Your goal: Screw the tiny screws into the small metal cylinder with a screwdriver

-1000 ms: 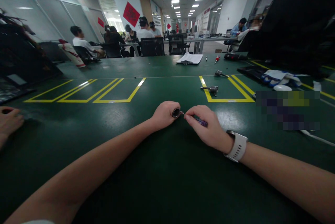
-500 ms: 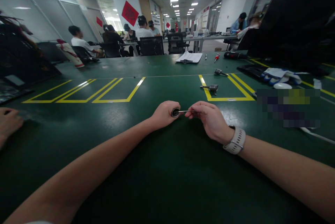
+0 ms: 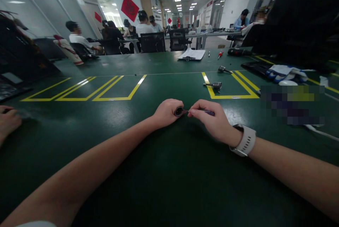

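Note:
My left hand is closed around a short, hollow metal cylinder, its dark round opening turned toward me. Most of that part is hidden by the fingers. Between the pinched fingers of my right hand is a small screwdriver with a thin shank and a dark purple handle. Its shank points left, at the cylinder's rim; whether the tip touches is too small to tell. Beyond the hands lie two metal parts with shafts, a nearer one across a yellow line and a farther one.
Yellow tape outlines mark the green table. Farther off are a clipboard with papers, a red pen-like tool and gloves. Another person's hand rests at the left edge. People sit at tables behind.
My right hand has turned and shifted slightly right, so the screwdriver's dark handle now shows. My left hand still holds the cylinder. The view has tilted a little downward.

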`<state>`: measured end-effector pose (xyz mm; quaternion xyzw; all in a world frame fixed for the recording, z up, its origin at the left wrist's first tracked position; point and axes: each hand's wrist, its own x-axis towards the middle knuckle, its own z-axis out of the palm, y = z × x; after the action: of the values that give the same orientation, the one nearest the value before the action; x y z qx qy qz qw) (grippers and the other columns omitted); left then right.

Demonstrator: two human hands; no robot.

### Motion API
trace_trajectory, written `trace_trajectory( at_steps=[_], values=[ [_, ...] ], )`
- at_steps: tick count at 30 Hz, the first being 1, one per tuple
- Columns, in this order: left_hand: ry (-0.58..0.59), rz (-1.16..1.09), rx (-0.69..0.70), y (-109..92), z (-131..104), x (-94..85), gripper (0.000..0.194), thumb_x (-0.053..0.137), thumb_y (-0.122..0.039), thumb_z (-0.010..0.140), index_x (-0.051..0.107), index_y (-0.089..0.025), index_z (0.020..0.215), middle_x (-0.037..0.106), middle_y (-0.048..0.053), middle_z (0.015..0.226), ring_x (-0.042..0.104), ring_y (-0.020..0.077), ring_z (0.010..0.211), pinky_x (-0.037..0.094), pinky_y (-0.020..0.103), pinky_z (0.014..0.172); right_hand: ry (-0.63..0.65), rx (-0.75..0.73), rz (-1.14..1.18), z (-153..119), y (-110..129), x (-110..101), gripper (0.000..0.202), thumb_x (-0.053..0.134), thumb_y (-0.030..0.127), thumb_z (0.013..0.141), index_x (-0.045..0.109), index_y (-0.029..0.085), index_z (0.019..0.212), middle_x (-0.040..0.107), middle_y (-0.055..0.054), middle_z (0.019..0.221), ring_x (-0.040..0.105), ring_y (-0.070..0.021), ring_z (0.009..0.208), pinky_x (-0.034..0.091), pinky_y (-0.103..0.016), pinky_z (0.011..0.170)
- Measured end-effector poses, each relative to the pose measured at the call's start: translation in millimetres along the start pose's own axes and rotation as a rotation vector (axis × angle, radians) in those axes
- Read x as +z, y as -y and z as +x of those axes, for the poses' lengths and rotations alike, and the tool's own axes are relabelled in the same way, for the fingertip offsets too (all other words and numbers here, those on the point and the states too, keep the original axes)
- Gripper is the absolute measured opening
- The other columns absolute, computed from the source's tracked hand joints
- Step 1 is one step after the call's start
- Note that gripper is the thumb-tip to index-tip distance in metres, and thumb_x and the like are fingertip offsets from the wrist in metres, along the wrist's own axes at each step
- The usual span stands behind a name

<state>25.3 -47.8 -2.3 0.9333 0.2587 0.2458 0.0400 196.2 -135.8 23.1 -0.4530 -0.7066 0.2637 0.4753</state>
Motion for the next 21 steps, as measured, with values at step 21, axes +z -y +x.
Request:
trace_trajectory(
  at_steps=[21],
  values=[
    [0.04,-0.079,-0.063,0.1,-0.3,0.9,0.022,0.052,-0.033,0.08,0.051,-0.016,0.067,0.051,-0.001,0.062,0.049,0.0112,0.058,0.036,0.023,0.054,0.0,0.051,0.057,1.4,2.7,-1.4,0.016,0.055,0.021,0.076,0.064,0.018,0.062,0.062,-0.001,0.063,0.054,-0.015,0.062,0.04,-0.031,0.06]
  ],
)
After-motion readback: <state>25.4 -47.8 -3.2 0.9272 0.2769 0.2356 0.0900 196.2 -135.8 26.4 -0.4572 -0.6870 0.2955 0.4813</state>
